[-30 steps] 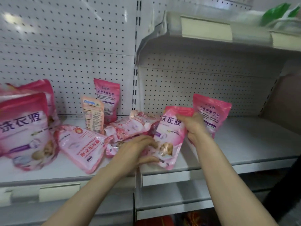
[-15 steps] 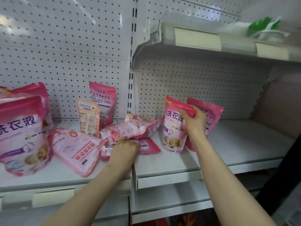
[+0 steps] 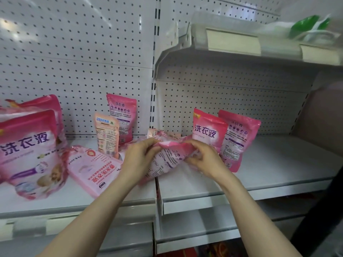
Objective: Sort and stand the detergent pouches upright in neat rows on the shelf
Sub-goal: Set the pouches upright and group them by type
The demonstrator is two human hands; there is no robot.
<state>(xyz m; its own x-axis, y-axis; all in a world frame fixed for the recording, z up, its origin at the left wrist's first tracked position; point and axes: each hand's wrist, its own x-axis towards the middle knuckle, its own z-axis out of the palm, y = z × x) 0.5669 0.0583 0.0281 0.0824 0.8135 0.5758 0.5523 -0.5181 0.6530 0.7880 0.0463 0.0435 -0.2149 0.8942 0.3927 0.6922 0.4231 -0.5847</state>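
- Detergent pouch [image 3: 167, 160], pink with small print facing the camera, is held low over the shelf [image 3: 278, 164]. It lies slanted across the seam where the left and right bays meet; whether its lower end touches the board cannot be told
- Left hand [image 3: 138, 160] grips the left end of it, fingers curled over the crumpled top edge
- Right hand [image 3: 206, 160] pinches the right end, fingers curled onto the film; the two hands are apart, one at each end of the same bag
- Just behind the right hand two bags stand upright in the right bay: a front-facing pouch [image 3: 208, 130] with large purple characters, and a back-facing pouch [image 3: 239, 140] just to its right, its left edge hidden behind the first
- Behind the hands a crumpled pouch [image 3: 163, 134] lies on its side on the board, mostly hidden
- In the left bay a rear pouch [image 3: 121, 115] stands against the pegboard [image 3: 74, 52], with a smaller peach pouch [image 3: 106, 134] upright just in front of it
- A pale pink flat pouch [image 3: 92, 169] lies on its back beside the left wrist, its lettering sideways
- At the far left a large pouch [image 3: 27, 151] leans at the shelf front, with a second large pouch [image 3: 46, 104] close behind it
- Upper shelf [image 3: 232, 45] over the right bay carries a green-and-white package [image 3: 308, 26], too blurred to read
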